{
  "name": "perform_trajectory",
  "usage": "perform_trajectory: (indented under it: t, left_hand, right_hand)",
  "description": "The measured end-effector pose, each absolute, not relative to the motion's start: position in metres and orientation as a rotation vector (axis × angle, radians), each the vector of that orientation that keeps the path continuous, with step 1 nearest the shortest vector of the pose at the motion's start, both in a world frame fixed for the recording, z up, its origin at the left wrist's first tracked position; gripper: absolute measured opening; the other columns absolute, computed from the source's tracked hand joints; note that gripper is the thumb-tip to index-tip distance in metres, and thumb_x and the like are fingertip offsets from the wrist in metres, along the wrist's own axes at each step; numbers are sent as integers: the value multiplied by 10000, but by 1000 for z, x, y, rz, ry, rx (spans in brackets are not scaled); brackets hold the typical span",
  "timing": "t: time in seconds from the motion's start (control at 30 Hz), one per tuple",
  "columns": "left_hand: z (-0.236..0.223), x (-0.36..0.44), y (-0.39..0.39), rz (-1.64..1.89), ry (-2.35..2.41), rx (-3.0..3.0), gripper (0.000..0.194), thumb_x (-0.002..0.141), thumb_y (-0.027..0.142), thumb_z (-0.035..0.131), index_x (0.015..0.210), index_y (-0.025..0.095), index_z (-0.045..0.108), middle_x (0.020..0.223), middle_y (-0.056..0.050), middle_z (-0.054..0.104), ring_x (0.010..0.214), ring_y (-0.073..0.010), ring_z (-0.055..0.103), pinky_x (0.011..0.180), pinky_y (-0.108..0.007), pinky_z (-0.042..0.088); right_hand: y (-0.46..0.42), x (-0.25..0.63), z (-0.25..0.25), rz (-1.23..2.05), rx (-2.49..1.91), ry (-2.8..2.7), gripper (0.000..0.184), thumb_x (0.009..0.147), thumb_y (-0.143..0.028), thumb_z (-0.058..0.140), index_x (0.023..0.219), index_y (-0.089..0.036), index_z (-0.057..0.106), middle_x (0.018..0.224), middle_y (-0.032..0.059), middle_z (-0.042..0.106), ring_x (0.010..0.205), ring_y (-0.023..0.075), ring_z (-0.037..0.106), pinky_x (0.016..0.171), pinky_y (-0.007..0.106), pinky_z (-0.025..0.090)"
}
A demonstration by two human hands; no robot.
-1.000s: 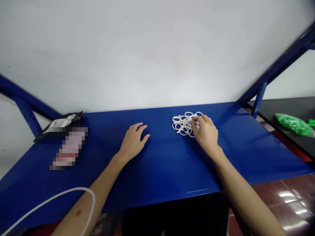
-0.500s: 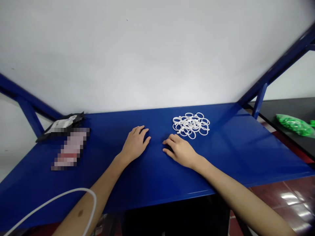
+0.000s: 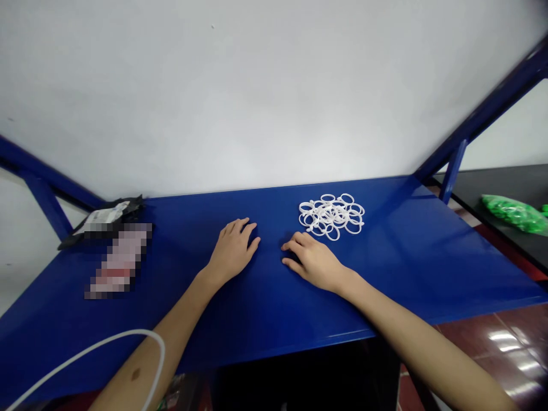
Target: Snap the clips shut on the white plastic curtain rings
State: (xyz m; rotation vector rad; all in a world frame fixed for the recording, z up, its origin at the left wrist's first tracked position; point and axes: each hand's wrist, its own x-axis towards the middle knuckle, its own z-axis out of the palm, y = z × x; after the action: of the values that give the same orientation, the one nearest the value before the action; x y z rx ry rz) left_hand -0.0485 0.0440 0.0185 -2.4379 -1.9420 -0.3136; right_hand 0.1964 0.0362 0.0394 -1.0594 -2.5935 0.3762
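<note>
Both of my hands rest palm down on the blue table [image 3: 265,297]. My left hand [image 3: 233,248] lies flat near the middle with its fingers stretched out and nothing under them. Just to its right, my right hand [image 3: 310,260] also lies flat, fingers loosely extended and holding nothing. A heap of white plastic rings [image 3: 331,215] sits on the table beyond my right hand, a short gap away from its fingertips.
A black packet [image 3: 107,217] and a blurred-out flat item [image 3: 117,260] lie at the table's far left. A white cable [image 3: 85,354] curves over my left forearm. A green bag [image 3: 516,212] lies on a dark bench at the right. Blue frame struts rise at both sides.
My right hand left the pile of white rings and came back leftward to rest flat beside my left hand. The left hand stayed put.
</note>
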Motion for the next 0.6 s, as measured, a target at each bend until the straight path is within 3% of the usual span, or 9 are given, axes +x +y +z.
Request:
perform_trajectory:
  t: [0.6]
  left_hand:
    - [19, -49, 44, -311, -1923, -2444, 456, 1009, 375, 440, 1364, 132, 591, 1465, -172, 539, 1365, -364, 468, 1118, -554, 414]
  right_hand:
    - [35, 197, 40, 362, -1052, -2603, 254, 973, -299, 616, 1180, -154, 642, 1097, 120, 632, 991, 250, 615, 887, 430, 560]
